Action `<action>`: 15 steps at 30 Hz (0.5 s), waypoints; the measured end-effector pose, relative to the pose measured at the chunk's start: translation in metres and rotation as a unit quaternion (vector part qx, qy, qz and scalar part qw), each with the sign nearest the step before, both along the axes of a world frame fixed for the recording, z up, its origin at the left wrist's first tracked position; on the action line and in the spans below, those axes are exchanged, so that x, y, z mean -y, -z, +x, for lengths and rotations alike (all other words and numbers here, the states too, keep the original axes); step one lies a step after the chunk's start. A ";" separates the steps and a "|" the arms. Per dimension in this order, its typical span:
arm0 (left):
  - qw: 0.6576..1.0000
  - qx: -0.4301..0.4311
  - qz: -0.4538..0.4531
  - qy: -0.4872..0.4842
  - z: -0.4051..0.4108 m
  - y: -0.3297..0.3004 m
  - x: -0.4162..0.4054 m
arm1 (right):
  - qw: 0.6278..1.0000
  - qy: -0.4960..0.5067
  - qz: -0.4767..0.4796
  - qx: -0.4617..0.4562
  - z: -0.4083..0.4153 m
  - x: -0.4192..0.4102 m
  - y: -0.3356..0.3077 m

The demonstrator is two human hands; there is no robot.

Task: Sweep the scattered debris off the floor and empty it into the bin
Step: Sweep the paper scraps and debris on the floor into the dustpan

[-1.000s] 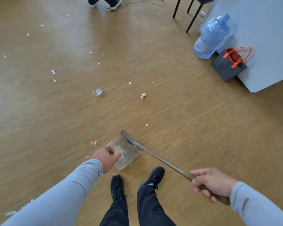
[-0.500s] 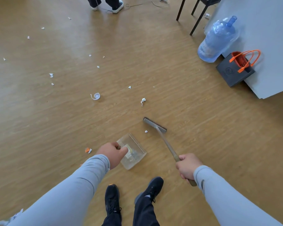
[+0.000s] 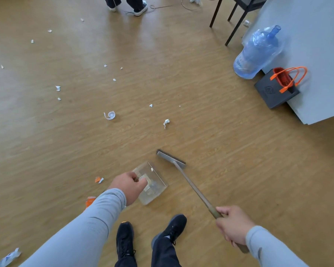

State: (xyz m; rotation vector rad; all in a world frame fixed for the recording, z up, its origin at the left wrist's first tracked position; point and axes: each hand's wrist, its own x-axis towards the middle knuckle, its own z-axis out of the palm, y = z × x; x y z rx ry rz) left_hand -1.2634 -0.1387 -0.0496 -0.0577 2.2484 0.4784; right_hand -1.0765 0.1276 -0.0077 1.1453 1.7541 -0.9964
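Both arms reach down: left hand [image 3: 130, 186] clasps dustpan [image 3: 152, 182], right hand [image 3: 233, 225] clasps broom [image 3: 183, 175].

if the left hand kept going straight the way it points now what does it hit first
Probably nothing new: the left hand already grips the clear dustpan, so it would push that toward the broom head just beyond its far corner. Depth is hard to judge.

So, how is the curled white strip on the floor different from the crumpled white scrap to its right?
The curled white strip is a flat band rolled into a ring with a loose tail; the crumpled white scrap is a wadded lump. The strip looks larger than the scrap. The scrap lies nearer the broom head; the strip is farther left. Both are white and lie unswept on the floor.
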 end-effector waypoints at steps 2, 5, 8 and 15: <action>1.000 -0.002 -0.009 0.006 -0.001 -0.001 -0.002 | 1.000 -0.023 -0.001 0.010 -0.011 0.000 0.004; 1.000 -0.001 -0.017 0.012 -0.002 -0.004 -0.008 | 0.999 -0.015 -0.042 0.027 -0.013 -0.031 -0.014; 1.000 -0.001 -0.013 0.019 0.000 -0.008 -0.013 | 0.997 0.022 -0.068 0.023 0.005 -0.071 -0.040; 0.999 0.031 -0.011 -0.006 0.010 -0.017 0.002 | 0.995 0.064 -0.064 -0.042 0.010 -0.077 -0.060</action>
